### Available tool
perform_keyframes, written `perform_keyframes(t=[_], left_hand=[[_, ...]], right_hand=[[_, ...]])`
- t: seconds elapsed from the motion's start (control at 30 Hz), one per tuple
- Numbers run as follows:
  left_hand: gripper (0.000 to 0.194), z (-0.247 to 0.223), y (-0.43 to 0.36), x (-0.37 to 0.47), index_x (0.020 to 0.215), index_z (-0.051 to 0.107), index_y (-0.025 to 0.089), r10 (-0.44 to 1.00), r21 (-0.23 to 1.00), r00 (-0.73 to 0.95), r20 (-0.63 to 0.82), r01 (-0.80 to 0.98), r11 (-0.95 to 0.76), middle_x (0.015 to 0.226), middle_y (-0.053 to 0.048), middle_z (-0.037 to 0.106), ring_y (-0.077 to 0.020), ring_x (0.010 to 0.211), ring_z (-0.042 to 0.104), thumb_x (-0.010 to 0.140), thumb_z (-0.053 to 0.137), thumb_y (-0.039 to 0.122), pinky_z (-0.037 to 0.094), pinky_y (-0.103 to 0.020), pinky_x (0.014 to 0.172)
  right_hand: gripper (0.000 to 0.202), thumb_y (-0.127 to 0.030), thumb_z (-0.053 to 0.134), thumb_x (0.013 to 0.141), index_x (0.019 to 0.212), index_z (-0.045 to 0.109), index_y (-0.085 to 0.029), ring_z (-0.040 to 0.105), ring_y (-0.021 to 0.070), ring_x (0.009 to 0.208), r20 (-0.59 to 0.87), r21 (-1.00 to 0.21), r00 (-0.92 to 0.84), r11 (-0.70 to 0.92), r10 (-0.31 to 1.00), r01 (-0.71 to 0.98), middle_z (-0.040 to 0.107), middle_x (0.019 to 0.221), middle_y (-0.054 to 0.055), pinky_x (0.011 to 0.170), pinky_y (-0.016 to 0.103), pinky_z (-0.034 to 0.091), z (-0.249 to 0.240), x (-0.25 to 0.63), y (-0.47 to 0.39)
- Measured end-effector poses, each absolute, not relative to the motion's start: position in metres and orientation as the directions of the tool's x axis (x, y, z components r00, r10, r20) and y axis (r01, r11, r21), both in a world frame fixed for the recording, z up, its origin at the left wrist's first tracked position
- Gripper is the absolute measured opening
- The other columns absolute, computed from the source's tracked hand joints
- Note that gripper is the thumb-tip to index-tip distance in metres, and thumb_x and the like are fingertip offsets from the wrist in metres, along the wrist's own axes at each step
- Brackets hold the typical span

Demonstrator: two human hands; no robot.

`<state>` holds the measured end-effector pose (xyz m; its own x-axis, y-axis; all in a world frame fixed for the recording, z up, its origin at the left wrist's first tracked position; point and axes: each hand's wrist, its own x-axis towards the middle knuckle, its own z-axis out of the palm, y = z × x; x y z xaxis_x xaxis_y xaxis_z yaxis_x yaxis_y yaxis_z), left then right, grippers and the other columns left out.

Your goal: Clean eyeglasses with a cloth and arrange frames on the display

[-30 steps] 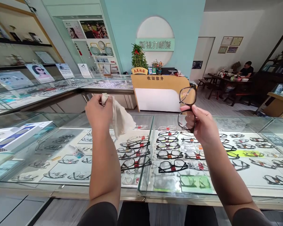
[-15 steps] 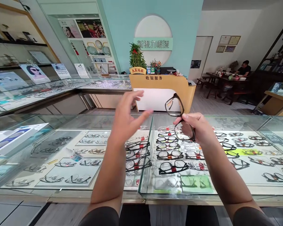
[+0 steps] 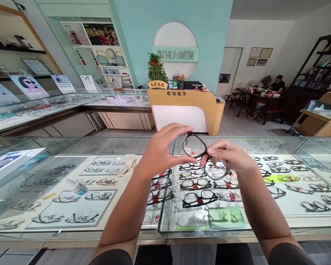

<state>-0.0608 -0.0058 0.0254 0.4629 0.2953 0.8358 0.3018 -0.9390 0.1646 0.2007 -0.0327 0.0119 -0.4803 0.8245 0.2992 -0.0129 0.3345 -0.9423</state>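
Note:
A pair of dark-framed glasses (image 3: 206, 154) is held up above the glass display case (image 3: 165, 241). My right hand (image 3: 233, 156) pinches the frame near its bridge, between the two lenses. Around the far lens, my left hand (image 3: 165, 149) has its thumb and fingers at the lower and upper rim, touching or nearly touching it. Beneath the hands, rows of glasses with red tags lie inside the case, among them a black pair (image 3: 200, 198) near the front.
A beige cloth (image 3: 129, 163) and a small white bottle (image 3: 77, 187) lie left of my left forearm. A white box (image 3: 8, 165) is at the far left. Beyond stands a wooden counter (image 3: 182, 97). A person (image 3: 277, 85) sits at a table at the back right.
My left hand has moved right and down to the glasses, its fingers now closed in around one lens. The glasses, in my right hand, are lower and more level. The view has shifted slightly.

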Motion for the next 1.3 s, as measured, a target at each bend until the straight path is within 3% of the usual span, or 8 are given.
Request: perform_keyframes(t=[0.13,0.27,0.37,0.53,0.67,0.77,0.87,1.3], left_hand=[[0.073,0.023,-0.006,-0.06,0.131,0.073,0.029,0.325,0.166,0.382,0.865,0.392,-0.905,0.119,-0.01,0.081,-0.0293,0.111,0.076,0.071,0.098,0.063,0.062,-0.047,0.102],[0.076,0.018,-0.003,-0.057,0.13,0.07,0.028,0.28,0.181,0.126,0.952,0.508,-0.842,0.121,-0.009,0.078,-0.03,0.113,0.074,0.071,0.098,0.066,0.062,-0.047,0.099],[0.076,0.014,0.0,-0.052,0.131,0.068,0.028,0.197,0.179,-0.022,0.98,0.52,-0.835,0.124,-0.009,0.076,-0.0312,0.117,0.072,0.071,0.098,0.065,0.061,-0.048,0.097],[0.073,0.009,-0.001,-0.044,0.132,0.067,0.031,0.162,0.202,-0.125,0.979,0.478,-0.855,0.125,-0.009,0.074,-0.0332,0.12,0.07,0.073,0.099,0.059,0.061,-0.053,0.095],[0.069,0.008,-0.003,-0.042,0.134,0.068,0.034,0.278,0.327,-0.176,0.944,0.415,-0.849,0.128,-0.008,0.072,-0.0323,0.123,0.068,0.076,0.099,0.055,0.06,-0.053,0.097],[0.071,0.007,-0.004,-0.04,0.133,0.069,0.03,0.344,0.399,-0.202,0.917,0.419,-0.816,0.127,-0.007,0.072,-0.0291,0.116,0.07,0.075,0.098,0.059,0.06,-0.049,0.097],[0.072,0.005,-0.004,-0.037,0.131,0.07,0.028,0.378,0.435,-0.215,0.9,0.454,-0.778,0.123,-0.007,0.073,-0.0276,0.112,0.071,0.075,0.096,0.063,0.059,-0.046,0.096],[0.069,0.003,0.015,-0.038,0.141,0.071,0.032,0.485,0.51,-0.158,0.86,0.284,-0.812,0.128,-0.009,0.072,-0.025,0.115,0.07,0.082,0.092,0.062,0.061,-0.042,0.098]], right_hand=[[0.051,-0.067,0.073,0.098,0.089,0.088,-0.019,0.02,0.0088,0.048,0.297,-0.948,-0.293,0.317,0.909,0.023,0.028,0.05,-0.01,0.048,0.028,0.018,0.02,0.211,-0.034],[0.049,-0.065,0.077,0.094,0.074,0.082,-0.02,0.013,0.0085,0.047,0.464,-0.879,0.091,0.471,0.881,-0.077,0.019,0.049,-0.011,0.048,0.031,0.013,0.023,0.22,-0.029],[0.05,-0.06,0.077,0.094,0.061,0.073,-0.022,0.013,0.0082,0.044,0.55,-0.81,0.226,0.58,0.804,-0.091,0.02,0.046,-0.01,0.047,0.032,0.013,0.02,0.219,-0.027],[0.049,-0.061,0.072,0.097,0.064,0.066,-0.025,0.018,0.0099,0.045,0.663,-0.723,0.24,0.69,0.709,-0.04,0.022,0.048,-0.009,0.048,0.032,0.016,0.011,0.21,-0.03],[0.034,-0.058,0.08,0.092,0.105,0.069,-0.029,0.031,0.0143,0.053,0.769,-0.633,0.278,0.748,0.576,0.2,0.035,0.063,-0.007,0.052,0.033,0.028,0.009,0.205,-0.033],[0.061,-0.057,0.085,0.086,0.137,0.062,-0.032,0.056,0.0217,0.076,0.883,-0.467,0.172,0.773,0.437,0.429,0.057,0.088,0.001,0.069,0.039,0.05,0.011,0.2,-0.033],[0.065,-0.06,0.082,0.088,0.143,0.063,-0.032,0.065,0.0303,0.109,0.912,-0.364,0.051,0.745,0.408,0.559,0.067,0.126,0.011,0.092,0.048,0.059,0.011,0.196,-0.034],[0.054,-0.048,0.085,0.094,0.143,0.069,-0.03,0.072,0.0284,0.122,0.798,-0.585,0.155,0.686,0.583,0.433,0.074,0.133,0.011,0.103,0.049,0.062,0.007,0.192,-0.031]])
